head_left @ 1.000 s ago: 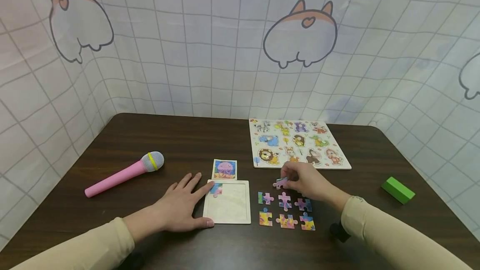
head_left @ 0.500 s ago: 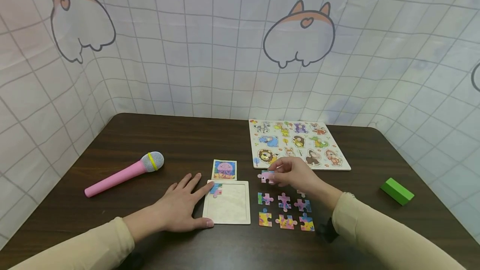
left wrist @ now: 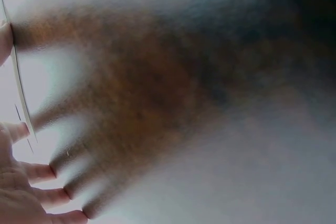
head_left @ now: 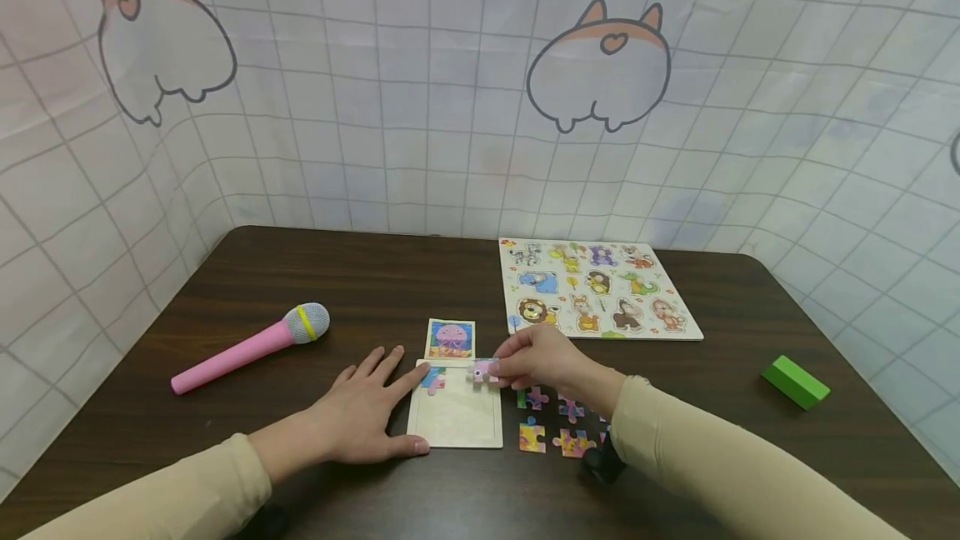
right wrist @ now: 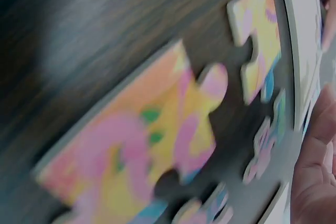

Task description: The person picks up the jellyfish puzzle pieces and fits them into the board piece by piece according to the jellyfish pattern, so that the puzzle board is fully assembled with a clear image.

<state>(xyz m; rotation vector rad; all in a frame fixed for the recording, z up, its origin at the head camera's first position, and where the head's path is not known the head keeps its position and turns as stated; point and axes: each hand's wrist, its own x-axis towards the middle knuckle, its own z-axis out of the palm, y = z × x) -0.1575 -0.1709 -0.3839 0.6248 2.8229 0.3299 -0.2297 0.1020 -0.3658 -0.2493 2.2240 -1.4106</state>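
Between thumb and fingers, my right hand (head_left: 546, 361) pinches a pink puzzle piece (head_left: 483, 371) with an eye drawn on it, over the upper right of the white puzzle tray (head_left: 457, 423). A blue and pink corner piece (head_left: 432, 379) lies in the tray's upper left. My left hand (head_left: 356, 412) is spread flat, its index fingertip and thumb touching the tray's left edge. Under my right forearm are several loose pieces, including a yellow piece (head_left: 532, 438) and a yellow and pink piece (right wrist: 136, 135) in the right wrist view. Some are partly hidden by the arm.
A jellyfish picture card (head_left: 451, 339) touches the tray's far edge. Behind my right hand lies an animal puzzle board (head_left: 600, 286). A pink toy microphone (head_left: 251, 348) is at left, a green block (head_left: 796, 382) at right.
My right hand has carried the pink puzzle piece leftward from above the loose pieces to over the tray. My left hand has stayed in place.
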